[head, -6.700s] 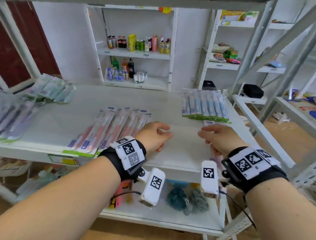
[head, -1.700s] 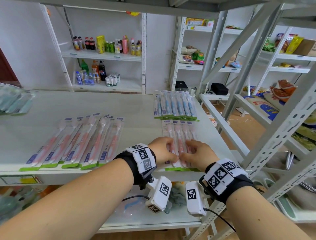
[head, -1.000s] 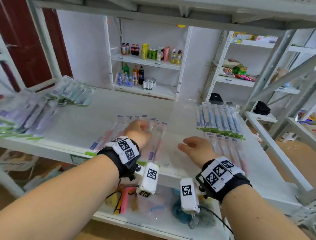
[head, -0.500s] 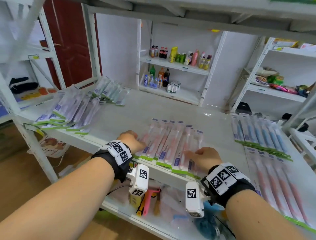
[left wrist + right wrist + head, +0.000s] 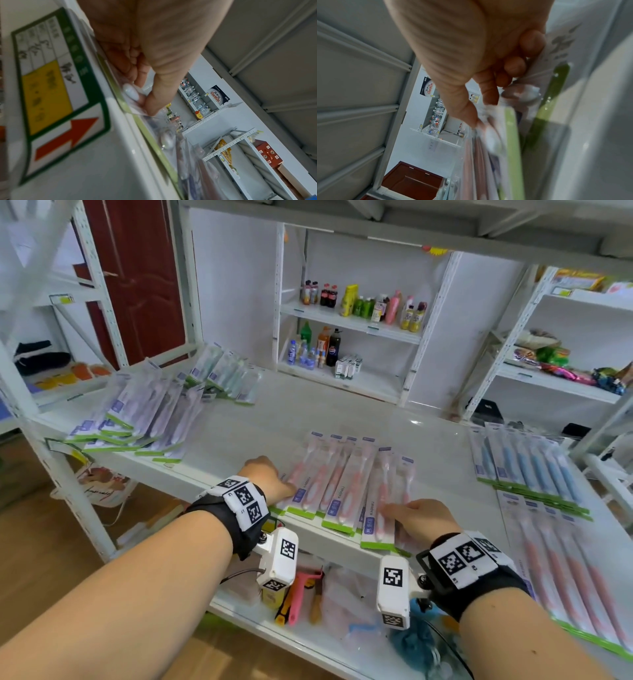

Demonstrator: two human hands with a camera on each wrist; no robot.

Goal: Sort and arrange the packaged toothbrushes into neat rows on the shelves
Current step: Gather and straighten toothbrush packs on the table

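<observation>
A row of pink packaged toothbrushes (image 5: 342, 484) lies at the front edge of the white shelf (image 5: 308, 412). My left hand (image 5: 269, 475) sits at the row's left end. In the left wrist view this left hand (image 5: 142, 102) pinches the clear edge of the end pack (image 5: 164, 136) between thumb and finger. My right hand (image 5: 397, 511) is at the row's right end. There the right hand (image 5: 488, 106) curls its fingers around the bottom of a pack (image 5: 510, 128) with a green strip. These rightmost packs overlap and jut past the shelf edge.
A loose pile of purple packs (image 5: 144, 419) and a greenish bunch (image 5: 226, 371) lie at the shelf's left. Blue packs (image 5: 524, 467) and another pink row (image 5: 565, 570) lie to the right. A price label (image 5: 51, 81) hangs on the front lip. The lower shelf (image 5: 308, 642) holds assorted items.
Both hands moved left from the right-hand pink row to the middle pink row and took hold of its two ends. In the last half second they barely shifted.
</observation>
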